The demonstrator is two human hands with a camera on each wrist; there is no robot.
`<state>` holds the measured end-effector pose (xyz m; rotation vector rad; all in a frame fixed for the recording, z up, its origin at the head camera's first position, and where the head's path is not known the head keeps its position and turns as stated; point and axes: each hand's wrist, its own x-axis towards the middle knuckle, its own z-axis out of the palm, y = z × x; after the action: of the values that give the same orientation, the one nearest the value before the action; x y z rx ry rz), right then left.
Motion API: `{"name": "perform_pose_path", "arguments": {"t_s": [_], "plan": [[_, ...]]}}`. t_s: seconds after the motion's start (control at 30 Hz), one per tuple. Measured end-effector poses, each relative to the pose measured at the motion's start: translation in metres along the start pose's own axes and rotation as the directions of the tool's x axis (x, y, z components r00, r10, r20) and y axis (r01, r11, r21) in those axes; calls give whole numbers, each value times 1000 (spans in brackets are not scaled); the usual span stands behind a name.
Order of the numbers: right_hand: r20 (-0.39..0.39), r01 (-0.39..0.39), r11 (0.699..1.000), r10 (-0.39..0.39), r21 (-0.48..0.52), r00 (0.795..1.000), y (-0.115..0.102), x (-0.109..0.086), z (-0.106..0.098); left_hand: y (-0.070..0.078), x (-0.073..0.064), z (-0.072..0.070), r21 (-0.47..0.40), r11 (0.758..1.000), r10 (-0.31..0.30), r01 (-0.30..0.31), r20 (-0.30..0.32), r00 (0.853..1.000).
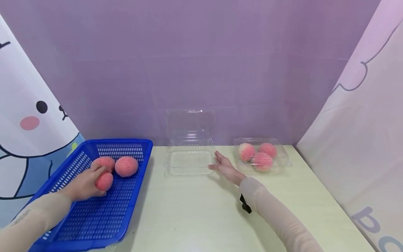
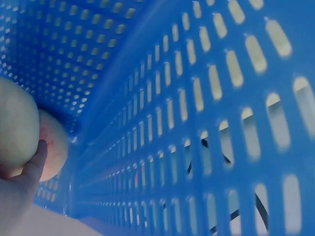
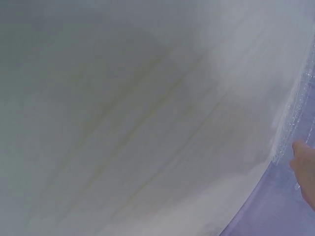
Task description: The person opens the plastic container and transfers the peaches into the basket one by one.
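Your left hand [image 1: 83, 184] reaches down into the blue basket [image 1: 100, 218], its fingers curled round a peach [image 1: 105, 181]. Over the tabletop [image 1: 189, 210], your right hand [image 1: 225, 168] extends forward, fingers loosely straight, at the clear clamshell's [image 1: 190, 160] right edge.

Soft light leaves the table [image 1: 179, 213] brightest between the left hand [image 1: 85, 184] and right hand [image 1: 227, 169]. Faint shadows fall below the right hand and along the basket [image 1: 119, 140] toward it; small glints mark the clear box [image 1: 190, 159] beside its fingertips. The left wrist view is bluish, hazy; the right wrist view dim, blurred.
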<state>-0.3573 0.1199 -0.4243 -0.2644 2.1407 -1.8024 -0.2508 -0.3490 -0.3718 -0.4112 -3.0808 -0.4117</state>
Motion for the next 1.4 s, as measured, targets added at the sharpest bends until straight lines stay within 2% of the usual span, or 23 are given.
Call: {"name": "perform_pose_path", "arguments": {"t_s": [0.23, 0.43, 0.5, 0.6, 0.77, 0.97, 1.1, 1.4], "plan": [[2, -3, 1000, 3, 5, 1000, 3, 0, 1, -10, -5, 14, 66, 998, 1, -4, 35, 999], [2, 7, 1000, -7, -7, 1000, 2, 2, -1, -14, -4, 10, 134, 990, 45, -51, 51, 998], [7, 7, 1000, -7, -8, 1000, 2, 2, -1, -14, -4, 8, 142, 989, 35, -46, 76, 996], [12, 6, 1000, -6, -6, 1000, 1, 2, -1, -15, -4, 5, 131, 991, 11, -26, 113, 994], [10, 4, 1000, -4, -5, 1000, 0, 2, 0, -13, -5, 4, 84, 995, -58, 45, 162, 985], [15, 2, 1000, -2, 18, 1000, 2, 2, 0, -13, -4, 3, 87, 996, -41, 28, 155, 987], [20, -1, 1000, 1, 18, 1000, 4, 1, 1, -12, -7, 1, 68, 995, -79, 68, 169, 982], [2, 12, 1000, -12, 22, 1000, 5, 2, 1, -12, -9, 1, 54, 995, -88, 80, 165, 982]]}}
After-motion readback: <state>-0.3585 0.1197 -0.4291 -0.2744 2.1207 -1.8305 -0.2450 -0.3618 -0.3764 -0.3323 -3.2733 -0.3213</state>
